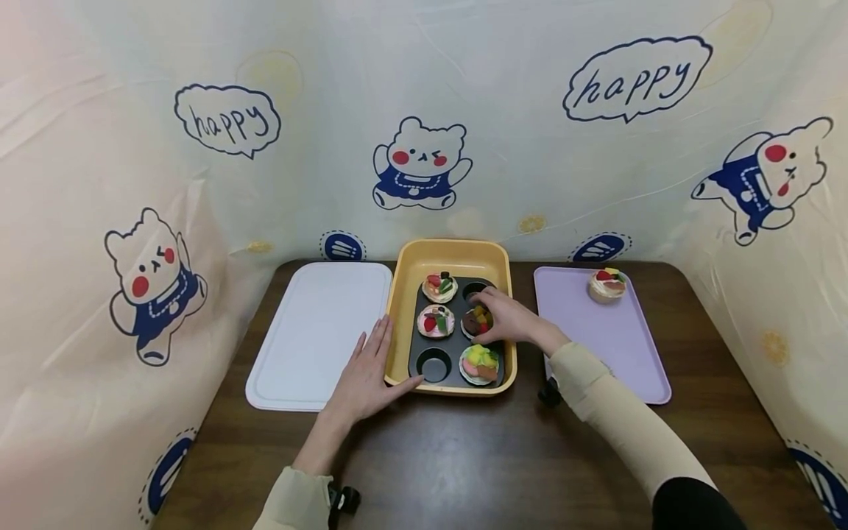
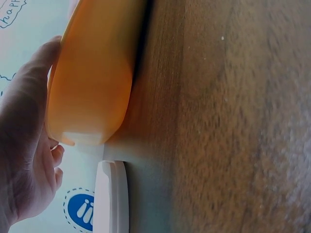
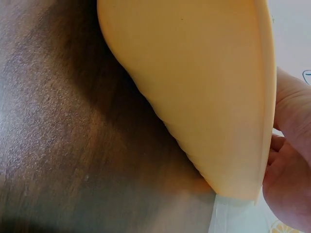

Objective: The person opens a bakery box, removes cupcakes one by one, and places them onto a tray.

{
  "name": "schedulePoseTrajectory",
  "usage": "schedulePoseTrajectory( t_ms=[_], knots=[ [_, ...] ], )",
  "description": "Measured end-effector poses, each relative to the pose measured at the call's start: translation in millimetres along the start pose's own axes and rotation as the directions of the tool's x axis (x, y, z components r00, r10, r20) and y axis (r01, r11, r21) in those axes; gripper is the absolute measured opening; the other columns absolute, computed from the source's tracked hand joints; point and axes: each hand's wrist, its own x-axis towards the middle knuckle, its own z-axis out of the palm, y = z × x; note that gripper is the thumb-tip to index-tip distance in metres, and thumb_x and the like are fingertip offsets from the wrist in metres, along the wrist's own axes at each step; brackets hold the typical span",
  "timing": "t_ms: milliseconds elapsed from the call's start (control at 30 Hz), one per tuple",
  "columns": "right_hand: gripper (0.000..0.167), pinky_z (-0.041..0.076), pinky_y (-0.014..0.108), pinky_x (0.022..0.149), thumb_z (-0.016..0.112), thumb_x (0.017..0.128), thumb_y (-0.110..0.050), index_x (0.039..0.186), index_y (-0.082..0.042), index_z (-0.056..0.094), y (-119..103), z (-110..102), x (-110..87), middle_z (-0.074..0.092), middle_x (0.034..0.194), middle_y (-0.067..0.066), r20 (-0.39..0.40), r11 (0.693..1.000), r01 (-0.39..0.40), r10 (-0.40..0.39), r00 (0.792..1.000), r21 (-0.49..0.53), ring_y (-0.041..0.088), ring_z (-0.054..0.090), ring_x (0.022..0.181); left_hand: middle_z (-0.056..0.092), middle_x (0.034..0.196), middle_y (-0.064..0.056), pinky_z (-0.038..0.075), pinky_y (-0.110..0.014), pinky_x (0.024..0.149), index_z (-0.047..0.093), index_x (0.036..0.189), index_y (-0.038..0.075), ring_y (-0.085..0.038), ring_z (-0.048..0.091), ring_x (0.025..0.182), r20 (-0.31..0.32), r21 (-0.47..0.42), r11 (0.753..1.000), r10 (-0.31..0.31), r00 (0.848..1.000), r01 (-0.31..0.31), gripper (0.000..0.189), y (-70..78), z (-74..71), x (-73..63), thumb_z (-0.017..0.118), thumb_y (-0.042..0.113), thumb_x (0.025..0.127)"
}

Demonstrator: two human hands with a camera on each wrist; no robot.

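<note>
Presently your right hand (image 1: 509,316) has thumb and fingers curled round the dark-topped cake (image 1: 473,324), which sits in the middle of the right row of the baking pan (image 1: 456,372). Your hand covers a part of this cake, and also a part of the far right cup (image 1: 474,290), so I cannot tell how firm the grip is. Your left hand (image 1: 364,379) is opened, with long straight fingers resting at the left rim of the yellow basket (image 1: 450,249) and the thumb spread toward its near corner.

In both wrist views, the outer wall of the basket hides the pan and the cakes; the fingertips of your right hand cannot be made out there. The left wrist view shows only a cut-off end of the white tray (image 1: 324,324).

About the edges, the white tray lies just beside the basket at left, so the gap there is narrow. At right, a strip of brown worktop (image 1: 450,456) separates the basket from the lilac tray (image 1: 603,346), and your right sleeve (image 1: 583,375) passes over the near left corner of this tray. Between the basket and your body, a wide stretch of wood gives room for your forearms.
</note>
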Motion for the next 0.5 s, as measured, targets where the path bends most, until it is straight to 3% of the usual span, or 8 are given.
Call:
schedulePoseTrajectory(
  t_ms=[333,400,500],
  knots=[
    [0.075,0.058,0.051,0.11,0.097,0.083,-0.038,0.139,0.002,0.067,4,3,2.4,0.064,0.136,0.019,-0.013,0.997,0.047,-0.048,0.999,-0.064,0.028,0.063,0.115,0.008,0.188,-0.006,0.015,-0.057,0.142,0.013,0.178,0.01,-0.028,0.012,0.175,-0.008,-0.015,1.0,-0.003,1.0,0.003,0.129,-0.4,-0.3,0.0,0.062,0.088,0.088],
    [0.076,0.058,0.053,0.109,0.097,0.082,-0.039,0.138,0.002,0.067,13,7,6.4,0.066,0.134,0.019,-0.013,0.995,0.075,-0.076,0.997,-0.064,0.03,0.063,0.115,0.008,0.188,-0.007,0.017,-0.059,0.142,0.014,0.178,0.01,-0.029,0.014,0.175,-0.016,-0.017,1.0,0.002,1.0,-0.003,0.128,-0.7,0.4,-0.1,0.062,0.088,0.088],
    [0.081,0.058,0.05,0.11,0.097,0.079,-0.049,0.139,-0.004,0.067,52,29,21.6,0.067,0.134,0.014,-0.023,0.992,0.12,-0.121,0.992,-0.042,0.026,0.063,0.116,0.009,0.188,-0.007,0.019,-0.06,0.141,0.014,0.178,0.011,-0.031,0.017,0.174,-0.025,-0.026,1.0,0.009,1.0,-0.009,0.128,-1.3,1.9,-0.8,0.063,0.087,0.088]
  ],
)
